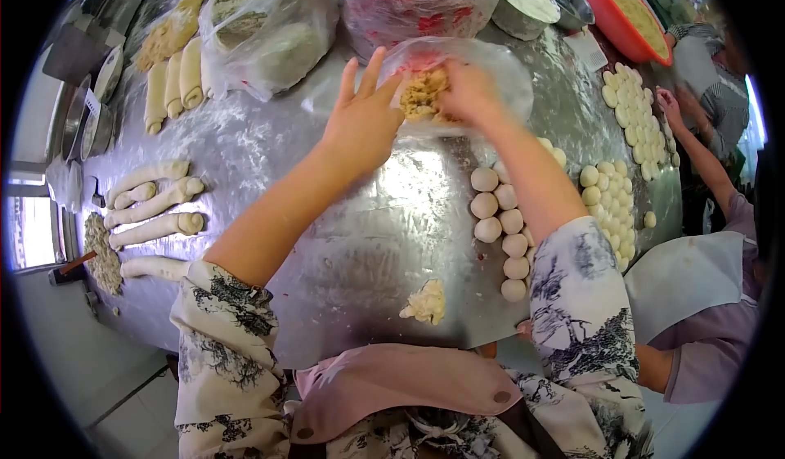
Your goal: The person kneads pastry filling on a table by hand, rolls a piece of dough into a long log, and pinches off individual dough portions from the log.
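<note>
A clear plastic bag (pixel 513 83) lies with its mouth toward me, and a yellowish crumbly filling (pixel 423 95) shows inside it. My right hand (pixel 473 92) reaches into the bag at the filling's right side; its fingers are blurred and partly hidden. On the left of the mouth is my left hand (pixel 364 128), with two fingers stretched up and apart, and its index side is against the bag's edge. Round dough balls (pixel 485 205) sit in rows beneath my right forearm. Nearer to me on the metal table (pixel 352 254) rests a small pale crumbly lump (pixel 425 302).
Dough rolls (pixel 155 226) lie at the left, with more rolls (pixel 173 83) behind. Plastic-wrapped dough (pixel 274 38), a red-marked bag (pixel 421 5), a flour bowl (pixel 527 5) and a red basin (pixel 625 17) stand at the back. Dough pieces (pixel 634 119) and co-workers (pixel 695 295) are at right.
</note>
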A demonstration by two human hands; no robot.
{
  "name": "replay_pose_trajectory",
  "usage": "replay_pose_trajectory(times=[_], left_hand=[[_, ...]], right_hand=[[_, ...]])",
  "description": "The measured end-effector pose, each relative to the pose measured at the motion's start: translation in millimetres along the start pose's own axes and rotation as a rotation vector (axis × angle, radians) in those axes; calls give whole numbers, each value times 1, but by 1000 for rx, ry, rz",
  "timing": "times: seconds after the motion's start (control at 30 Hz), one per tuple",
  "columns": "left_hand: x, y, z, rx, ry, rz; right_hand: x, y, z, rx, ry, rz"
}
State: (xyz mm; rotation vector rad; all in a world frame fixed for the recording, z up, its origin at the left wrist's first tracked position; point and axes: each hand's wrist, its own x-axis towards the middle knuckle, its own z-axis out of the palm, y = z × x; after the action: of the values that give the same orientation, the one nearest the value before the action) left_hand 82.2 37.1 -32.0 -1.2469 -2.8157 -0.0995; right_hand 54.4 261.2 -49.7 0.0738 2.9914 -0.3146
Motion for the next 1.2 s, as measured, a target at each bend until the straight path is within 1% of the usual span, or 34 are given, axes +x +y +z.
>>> replay_pose_trajectory(times=[0.03,0.1,0.13,0.23,0.33,0.4,0.43,0.5,0.53,0.6,0.63,0.7,0.73,0.8,0.83,0.87,0.9,0.93,1.03,1.07,1.13,1.17,1.2], left_hand=[[2,0,-1,19,2,-4],[8,2,-4,56,5,-8],[11,3,-3,22,24,-6],[19,13,1,-64,69,-15],[25,18,4,-75,121,-68],[23,22,9,-48,163,-46],[23,23,8,-55,151,-36],[13,24,2,-72,118,-38],[8,22,1,-58,160,-43],[-6,17,-1,-33,234,-60],[-20,16,-3,-71,283,-89],[-50,11,-12,-131,404,-132],[-68,11,-17,-181,448,-188],[-111,13,-23,-185,465,-325],[-132,14,-27,-186,479,-392],[-152,14,-27,-260,489,-448],[-175,17,-27,-335,494,-508],[-197,19,-26,-410,501,-568],[-258,33,-22,-485,566,-625],[-274,39,-22,-442,568,-659],[-307,55,-18,-358,562,-734],[-322,61,-15,-385,565,-782],[-336,66,-10,-413,570,-828]], right_hand=[[1,5,-11,-18,13,-7],[3,15,-28,189,166,84],[4,17,-32,292,243,132],[-3,21,-33,147,110,230],[7,49,2,661,154,269],[0,49,7,624,183,305],[0,48,6,611,211,318],[-10,38,-8,987,215,268],[-21,31,-16,1173,203,246],[-52,2,-47,1354,239,213],[-67,-11,-55,1443,254,203],[-98,-23,-60,1366,221,142],[-115,-27,-61,1324,212,109],[-158,-56,-52,1081,174,196],[-177,-68,-39,1074,123,131],[-191,-74,-16,1063,74,65],[-199,-72,22,766,245,-64],[-209,-78,36,643,215,-100],[-223,-85,75,424,178,-46],[-224,-82,91,413,238,-68],[-226,-97,86,248,273,-97],[-227,-104,85,169,288,-105],[-226,-107,88,179,278,-114]])
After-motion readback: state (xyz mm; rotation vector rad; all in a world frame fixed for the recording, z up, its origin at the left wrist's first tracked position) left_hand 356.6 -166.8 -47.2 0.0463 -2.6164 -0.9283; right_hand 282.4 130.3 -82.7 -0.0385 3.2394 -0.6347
